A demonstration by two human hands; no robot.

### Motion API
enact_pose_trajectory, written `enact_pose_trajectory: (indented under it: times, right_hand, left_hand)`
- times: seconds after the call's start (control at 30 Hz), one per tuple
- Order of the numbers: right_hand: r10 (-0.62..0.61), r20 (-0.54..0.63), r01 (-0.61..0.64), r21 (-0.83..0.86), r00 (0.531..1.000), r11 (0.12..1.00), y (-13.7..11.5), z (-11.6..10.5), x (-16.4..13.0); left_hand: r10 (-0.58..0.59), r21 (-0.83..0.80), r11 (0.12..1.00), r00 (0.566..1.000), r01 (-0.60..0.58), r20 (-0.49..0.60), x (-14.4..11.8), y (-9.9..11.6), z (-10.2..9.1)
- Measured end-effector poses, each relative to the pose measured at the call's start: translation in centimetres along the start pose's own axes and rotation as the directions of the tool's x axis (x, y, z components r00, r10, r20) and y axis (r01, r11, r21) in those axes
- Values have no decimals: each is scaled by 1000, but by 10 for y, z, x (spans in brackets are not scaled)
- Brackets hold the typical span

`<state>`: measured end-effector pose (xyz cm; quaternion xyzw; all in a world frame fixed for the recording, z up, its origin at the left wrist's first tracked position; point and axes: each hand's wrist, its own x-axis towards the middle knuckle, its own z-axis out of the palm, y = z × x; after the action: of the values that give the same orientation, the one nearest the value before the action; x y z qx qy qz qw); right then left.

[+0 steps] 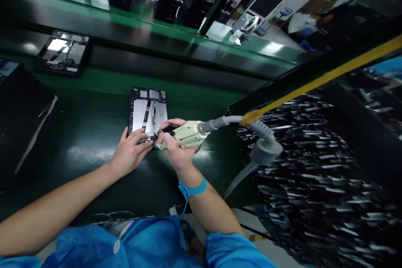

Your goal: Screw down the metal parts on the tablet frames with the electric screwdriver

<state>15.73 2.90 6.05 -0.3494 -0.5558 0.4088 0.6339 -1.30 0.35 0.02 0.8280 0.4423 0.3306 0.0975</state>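
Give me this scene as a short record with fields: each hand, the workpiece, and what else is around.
left hand: rests on near edge of open tablet
right hand: grips electric screwdriver, tip at tablet's near edge
wrist strap: blue, on right wrist
surface: green bench
nearby: second open tablet, upper left

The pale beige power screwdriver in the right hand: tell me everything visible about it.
The pale beige power screwdriver looks like plastic, with a dark tip end and a grey ribbed hose leaving its rear. It lies nearly level, tip pointing left at the lower edge of the open black tablet chassis. The right hand grips it; the left hand rests beside the tip.
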Motion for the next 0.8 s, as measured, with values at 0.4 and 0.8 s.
enact_pose_trajectory:
  times: [0.4,0.8]
  right_hand:
    - [37,17,-35,-89,999,995,0,5,-4]
    - [-119,-294,69,-176,948,982,-13,-29,27]
  left_hand:
    - [0,10,1000,1000,0,11,0,1,-3]
    - [-13,-14,1000,1000,14,9,-1,-1,-1]
